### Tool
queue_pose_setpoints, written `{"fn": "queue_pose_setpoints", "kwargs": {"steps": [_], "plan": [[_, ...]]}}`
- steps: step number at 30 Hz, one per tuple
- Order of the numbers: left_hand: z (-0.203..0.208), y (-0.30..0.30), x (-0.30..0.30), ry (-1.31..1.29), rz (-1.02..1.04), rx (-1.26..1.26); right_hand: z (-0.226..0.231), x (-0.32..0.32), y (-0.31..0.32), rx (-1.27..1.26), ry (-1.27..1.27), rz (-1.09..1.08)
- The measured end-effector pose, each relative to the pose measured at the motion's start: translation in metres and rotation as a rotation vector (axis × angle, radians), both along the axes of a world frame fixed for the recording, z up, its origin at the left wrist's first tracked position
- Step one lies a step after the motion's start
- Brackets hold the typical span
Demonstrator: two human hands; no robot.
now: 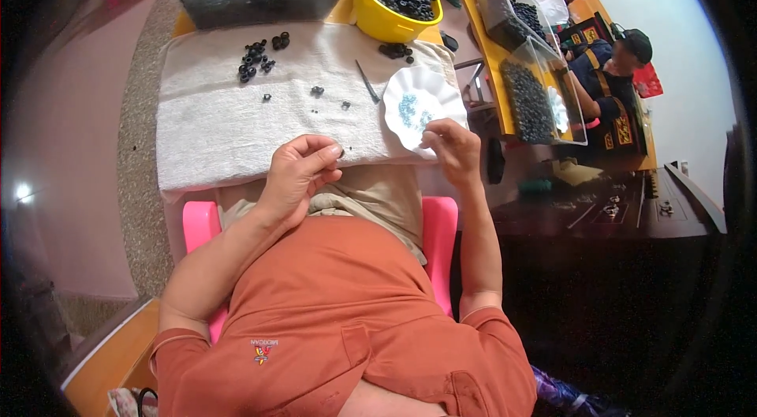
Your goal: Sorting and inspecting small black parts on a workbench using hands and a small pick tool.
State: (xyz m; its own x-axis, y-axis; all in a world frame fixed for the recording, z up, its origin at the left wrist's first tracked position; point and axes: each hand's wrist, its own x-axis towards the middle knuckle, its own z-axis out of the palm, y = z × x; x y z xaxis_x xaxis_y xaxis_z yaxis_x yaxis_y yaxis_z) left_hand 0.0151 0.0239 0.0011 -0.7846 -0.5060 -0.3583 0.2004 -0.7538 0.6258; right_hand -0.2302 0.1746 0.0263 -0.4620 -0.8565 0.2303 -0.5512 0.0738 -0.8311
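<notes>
My left hand is closed in a pinch over the near edge of the white towel. A small black part shows between thumb and forefinger. My right hand is at the near rim of a white scalloped plate, its fingers drawn together; whether they hold anything is too small to tell. Tiny pale-blue pieces lie in the plate. Beside the plate lies a dark pointed tool, like tweezers. Small black ring-like parts sit in a loose cluster on the towel, with a few single ones nearer.
A clear bin full of black parts stands at the far left, a yellow tub of them beside it. To the right, a person in a dark cap sits at another table with clear bins. A pink chair surrounds me.
</notes>
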Motion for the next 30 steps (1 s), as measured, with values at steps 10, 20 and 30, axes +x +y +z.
{"fn": "queue_pose_setpoints", "kwargs": {"steps": [10, 20, 30], "plan": [[-0.003, 0.001, 0.001, 0.032, -0.128, -0.051, -0.015, 0.08, -0.037, -0.091, -0.381, 0.34], [-0.002, 0.0, 0.003, 0.119, -0.219, -0.009, -0.021, 0.084, -0.04, -0.118, -0.6, 0.322], [-0.001, 0.0, 0.002, 0.122, -0.206, 0.037, -0.017, 0.085, -0.039, -0.131, -0.546, 0.339]]}}
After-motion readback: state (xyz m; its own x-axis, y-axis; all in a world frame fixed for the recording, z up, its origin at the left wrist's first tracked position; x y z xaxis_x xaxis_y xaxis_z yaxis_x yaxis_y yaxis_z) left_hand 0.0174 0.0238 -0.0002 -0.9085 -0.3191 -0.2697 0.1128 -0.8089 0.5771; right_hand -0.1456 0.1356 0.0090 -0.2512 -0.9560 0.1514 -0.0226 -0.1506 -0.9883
